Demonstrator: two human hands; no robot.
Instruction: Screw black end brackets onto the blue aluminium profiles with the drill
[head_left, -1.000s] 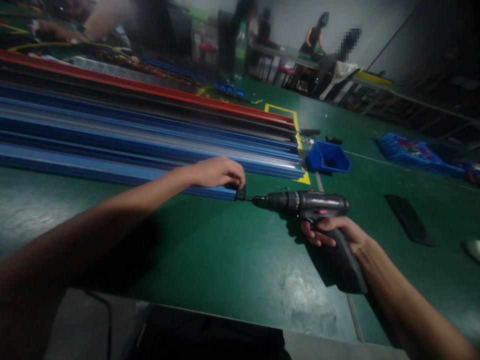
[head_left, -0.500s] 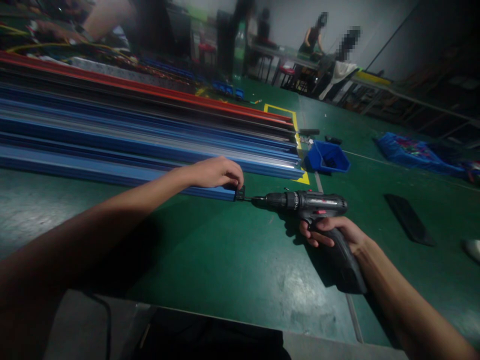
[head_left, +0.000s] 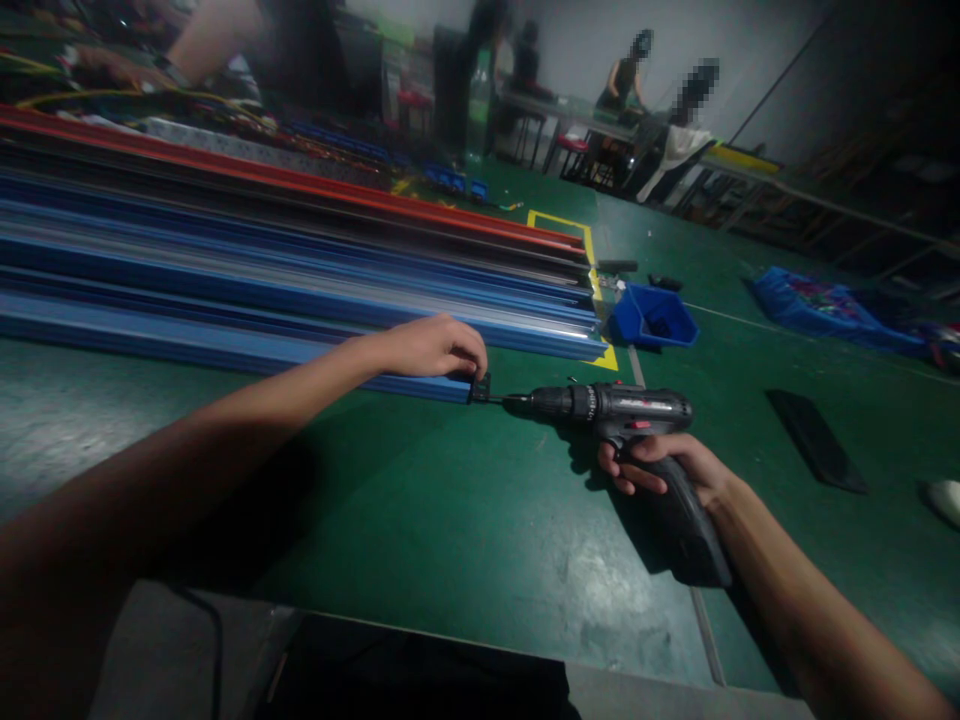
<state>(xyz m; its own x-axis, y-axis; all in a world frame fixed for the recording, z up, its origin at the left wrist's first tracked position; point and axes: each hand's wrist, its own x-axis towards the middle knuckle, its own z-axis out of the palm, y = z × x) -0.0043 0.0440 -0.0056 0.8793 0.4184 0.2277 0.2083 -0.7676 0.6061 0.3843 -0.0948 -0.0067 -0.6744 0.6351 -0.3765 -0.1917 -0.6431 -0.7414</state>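
My right hand is wrapped round the grip of a black cordless drill, which lies level above the table and points left. Its bit reaches a small black end piece at the right end of a blue metal profile. Over that end rests my left hand, fingers curled down with the tips at the black end piece. Its palm side is hidden. Behind it lie several more blue profiles, side by side.
Black and red profiles lie farther back. A blue bin with dark small parts stands right of the profile ends. A flat black piece lies at right, near a blue tray. Other people are at work behind; a co-worker's arm shows upper left.
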